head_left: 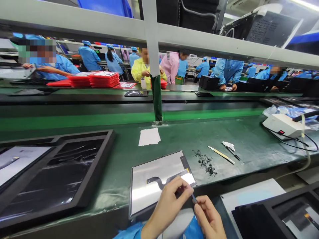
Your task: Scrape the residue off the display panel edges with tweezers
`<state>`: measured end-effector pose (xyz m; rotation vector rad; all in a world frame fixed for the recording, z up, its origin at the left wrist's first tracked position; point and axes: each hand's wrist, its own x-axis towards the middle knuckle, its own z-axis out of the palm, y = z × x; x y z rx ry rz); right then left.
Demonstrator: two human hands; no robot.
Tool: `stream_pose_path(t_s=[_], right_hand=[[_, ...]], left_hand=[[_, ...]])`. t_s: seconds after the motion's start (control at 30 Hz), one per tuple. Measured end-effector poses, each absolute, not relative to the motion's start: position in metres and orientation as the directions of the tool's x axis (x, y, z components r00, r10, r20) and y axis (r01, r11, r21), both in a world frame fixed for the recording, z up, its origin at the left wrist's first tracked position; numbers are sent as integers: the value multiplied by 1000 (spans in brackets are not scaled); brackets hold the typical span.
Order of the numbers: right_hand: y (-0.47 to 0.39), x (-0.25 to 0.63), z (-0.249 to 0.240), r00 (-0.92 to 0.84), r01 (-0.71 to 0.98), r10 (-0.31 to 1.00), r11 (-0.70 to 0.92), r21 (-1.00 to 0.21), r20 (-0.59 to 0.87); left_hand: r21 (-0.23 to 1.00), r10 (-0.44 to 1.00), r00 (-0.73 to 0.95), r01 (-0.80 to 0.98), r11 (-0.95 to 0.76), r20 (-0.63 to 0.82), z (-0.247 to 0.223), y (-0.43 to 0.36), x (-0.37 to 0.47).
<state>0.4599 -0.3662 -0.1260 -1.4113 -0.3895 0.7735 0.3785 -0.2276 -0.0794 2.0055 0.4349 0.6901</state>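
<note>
Both hands are closed in a pinch just in front of a silver display panel point(154, 179), which lies tilted on the green bench with its back up. A curved black flex cable point(156, 180) runs across the panel. Between my left hand point(170, 199) and my right hand point(209, 215) stretches a small dark strip point(194, 198), with one end at the fingertips of each. What the strip is made of cannot be seen. My left hand hides part of the panel's lower right edge.
Black scraps point(205, 162), a pale pointed stick point(221, 155) and a black pen-like tool point(233, 152) lie right of the panel. White papers point(149, 136) sit behind it. Black foam trays point(83, 196) flank both sides; a white device point(284, 126) stands right. Co-workers sit beyond a post point(157, 99).
</note>
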Motion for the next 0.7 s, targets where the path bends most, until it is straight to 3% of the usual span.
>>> stream_pose_path(t_s=[0.13,0.33,0.43,0.57,0.7], right_hand=[[-368,463,-138,765,-169,629,-11,-986,-138],[-370,474,-149,834,-9,550,-81,-997,-52],[-376,479,-149,877,71,481,-137,-988,-4],[-381,481,-154,905,19,423,-143,-989,-44],[-381,485,-160,846,-110,518,-66,-992,-129]], left_hand=[[894,543,809,52,-446,224,-77,-229,403],[757,467,813,50,-652,349,-75,-238,421],[723,516,761,91,-685,394,-79,-229,431],[713,578,709,152,-684,404,-75,-206,450],[682,533,762,169,-712,368,-67,-204,476]])
